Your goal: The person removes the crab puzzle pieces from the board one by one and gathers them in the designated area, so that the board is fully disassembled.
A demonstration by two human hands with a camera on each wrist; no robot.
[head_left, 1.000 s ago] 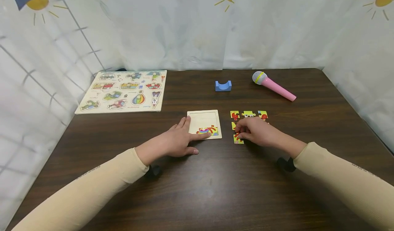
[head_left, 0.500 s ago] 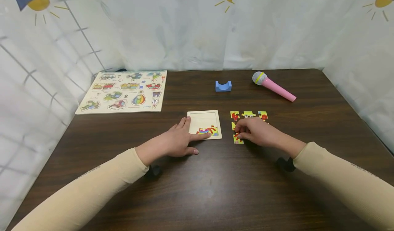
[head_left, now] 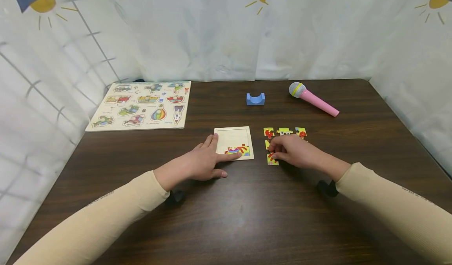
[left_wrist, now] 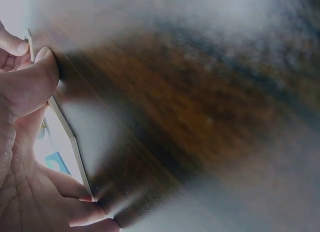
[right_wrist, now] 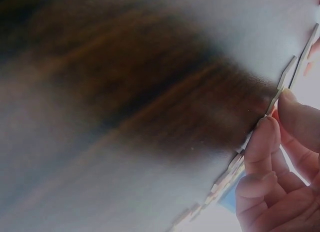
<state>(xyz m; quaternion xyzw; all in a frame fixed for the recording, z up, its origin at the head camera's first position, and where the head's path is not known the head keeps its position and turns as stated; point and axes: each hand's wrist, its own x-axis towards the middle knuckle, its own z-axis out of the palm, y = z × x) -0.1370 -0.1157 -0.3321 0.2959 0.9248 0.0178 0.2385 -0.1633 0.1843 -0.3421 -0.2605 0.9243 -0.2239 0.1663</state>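
My left hand (head_left: 203, 162) lies spread over the left side of a small square wooden puzzle tray (head_left: 231, 135). Its index finger reaches across the lower part, touching joined yellow-and-red puzzle pieces (head_left: 245, 150) set along the tray's near edge. To the right of the tray, my right hand (head_left: 294, 151) is over a group of loose jigsaw pieces. Its thumb and forefinger pinch a flat puzzle piece (right_wrist: 273, 103) low against the table. A yellow-and-red piece (head_left: 272, 160) shows beside the thumb in the head view. Several pieces, including one with eyes (head_left: 284, 131), lie around that hand, partly hidden by it.
A large wooden vehicle puzzle board (head_left: 141, 106) lies at the back left. Behind the tray stands a blue arch-shaped block (head_left: 255, 99). A pink toy microphone (head_left: 314, 99) rests at the back right. White curtains (head_left: 219, 33) hang behind the dark wooden table (head_left: 240, 218).
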